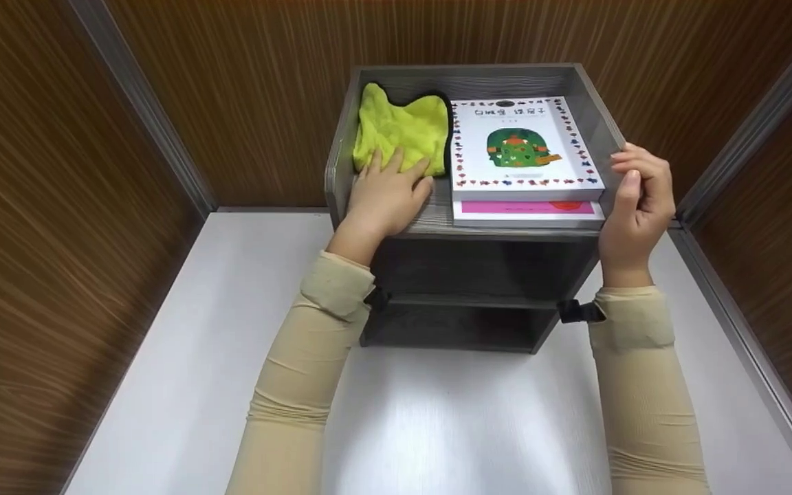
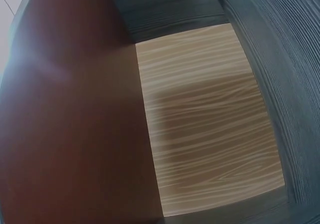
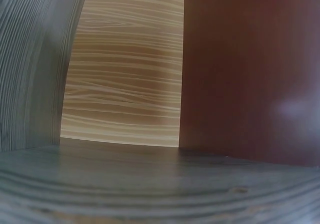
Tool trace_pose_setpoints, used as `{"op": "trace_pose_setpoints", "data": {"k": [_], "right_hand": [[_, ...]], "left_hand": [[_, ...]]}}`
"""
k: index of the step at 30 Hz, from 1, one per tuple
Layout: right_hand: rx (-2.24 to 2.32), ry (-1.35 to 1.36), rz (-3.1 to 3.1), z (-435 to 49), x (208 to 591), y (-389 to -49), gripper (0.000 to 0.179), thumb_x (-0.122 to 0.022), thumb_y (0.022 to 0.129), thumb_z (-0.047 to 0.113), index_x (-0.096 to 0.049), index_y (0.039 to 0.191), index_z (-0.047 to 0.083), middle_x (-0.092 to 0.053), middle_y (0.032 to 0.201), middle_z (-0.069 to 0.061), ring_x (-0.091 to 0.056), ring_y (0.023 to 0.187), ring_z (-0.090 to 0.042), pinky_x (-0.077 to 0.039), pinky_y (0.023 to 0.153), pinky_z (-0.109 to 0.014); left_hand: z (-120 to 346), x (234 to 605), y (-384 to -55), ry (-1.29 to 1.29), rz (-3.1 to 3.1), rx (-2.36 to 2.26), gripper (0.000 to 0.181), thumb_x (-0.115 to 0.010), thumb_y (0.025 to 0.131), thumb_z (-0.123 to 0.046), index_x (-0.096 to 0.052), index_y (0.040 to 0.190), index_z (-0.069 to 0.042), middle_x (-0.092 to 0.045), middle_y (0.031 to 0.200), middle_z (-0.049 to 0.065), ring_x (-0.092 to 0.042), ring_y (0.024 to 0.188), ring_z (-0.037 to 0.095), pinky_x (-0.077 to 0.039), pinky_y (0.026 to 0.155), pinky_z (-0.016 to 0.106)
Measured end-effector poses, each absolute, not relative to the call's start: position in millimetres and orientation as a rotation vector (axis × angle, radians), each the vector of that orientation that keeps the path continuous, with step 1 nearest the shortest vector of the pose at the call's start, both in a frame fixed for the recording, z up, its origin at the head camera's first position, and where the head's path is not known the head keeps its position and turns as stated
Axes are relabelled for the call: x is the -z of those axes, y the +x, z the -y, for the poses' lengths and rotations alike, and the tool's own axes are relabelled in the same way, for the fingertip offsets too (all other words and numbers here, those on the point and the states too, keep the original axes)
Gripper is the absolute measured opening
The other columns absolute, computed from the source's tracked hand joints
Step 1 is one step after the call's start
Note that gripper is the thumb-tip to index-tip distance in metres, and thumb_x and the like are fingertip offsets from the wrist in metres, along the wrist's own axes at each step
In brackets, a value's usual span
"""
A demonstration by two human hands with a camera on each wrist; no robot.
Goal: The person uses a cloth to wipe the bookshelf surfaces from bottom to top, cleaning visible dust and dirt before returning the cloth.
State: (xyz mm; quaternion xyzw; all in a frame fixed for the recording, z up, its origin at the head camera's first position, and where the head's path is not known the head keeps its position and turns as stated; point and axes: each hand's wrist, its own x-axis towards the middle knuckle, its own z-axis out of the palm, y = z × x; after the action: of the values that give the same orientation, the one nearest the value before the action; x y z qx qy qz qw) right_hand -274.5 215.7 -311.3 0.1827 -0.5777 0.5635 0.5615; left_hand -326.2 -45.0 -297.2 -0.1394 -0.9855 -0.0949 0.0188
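A yellow-green cloth (image 1: pixel 403 130) with a dark edge lies crumpled in the left part of the top tray of a grey wood-grain shelf (image 1: pixel 465 234). My left hand (image 1: pixel 386 199) rests on the cloth's near edge, palm down with the fingers spread. At the shelf's right side my right hand (image 1: pixel 643 206) holds the side panel's edge with bent fingers. To the right of the cloth, a white picture book (image 1: pixel 471 148) with a green drawing lies on another book (image 1: pixel 526 214) with a pink strip. Neither wrist view shows a hand.
Below the tray the shelf has open compartments. The left wrist view looks in at a light wood-grain surface (image 2: pixel 210 119) and a reddish-brown panel (image 2: pixel 75 134). The shelf stands on a white surface (image 1: pixel 451 426), with brown wood-grain walls (image 1: pixel 231 103) around it.
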Motion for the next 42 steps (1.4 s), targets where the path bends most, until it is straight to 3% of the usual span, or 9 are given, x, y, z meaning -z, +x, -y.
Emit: {"op": "trace_pose_setpoints", "data": {"k": [7,27,42], "right_hand": [[-1.334,0.443,1.354,-213,310,-275,0.021,-0.041,0.083,-0.001,-0.055,0.079,-0.016,-0.063,0.085,-0.008,-0.056,0.099,-0.031,-0.038,0.097,-0.042],[-1.335,0.442,1.336,-216,311,-276,0.021,-0.042,0.083,-0.002,-0.056,0.078,-0.017,-0.062,0.084,-0.009,-0.057,0.098,-0.032,-0.038,0.097,-0.042],[-1.322,0.442,1.368,-216,311,-273,0.022,-0.042,0.083,0.000,-0.056,0.079,-0.017,-0.063,0.085,-0.010,-0.056,0.100,-0.033,-0.038,0.097,-0.042]], "left_hand": [[51,293,-312,-0.469,3.000,0.240,0.050,-0.022,0.099,-0.047,-0.033,0.145,-0.030,-0.023,0.152,0.010,-0.015,0.137,0.041,-0.018,0.108,0.051],[55,303,-227,-0.558,2.784,0.081,0.046,-0.036,0.098,-0.044,-0.048,0.137,-0.024,-0.043,0.139,0.017,-0.038,0.125,0.045,-0.034,0.099,0.053],[57,293,-250,-0.595,2.915,0.127,0.047,-0.030,0.099,-0.044,-0.044,0.140,-0.025,-0.038,0.144,0.015,-0.033,0.130,0.042,-0.033,0.102,0.051]]}}
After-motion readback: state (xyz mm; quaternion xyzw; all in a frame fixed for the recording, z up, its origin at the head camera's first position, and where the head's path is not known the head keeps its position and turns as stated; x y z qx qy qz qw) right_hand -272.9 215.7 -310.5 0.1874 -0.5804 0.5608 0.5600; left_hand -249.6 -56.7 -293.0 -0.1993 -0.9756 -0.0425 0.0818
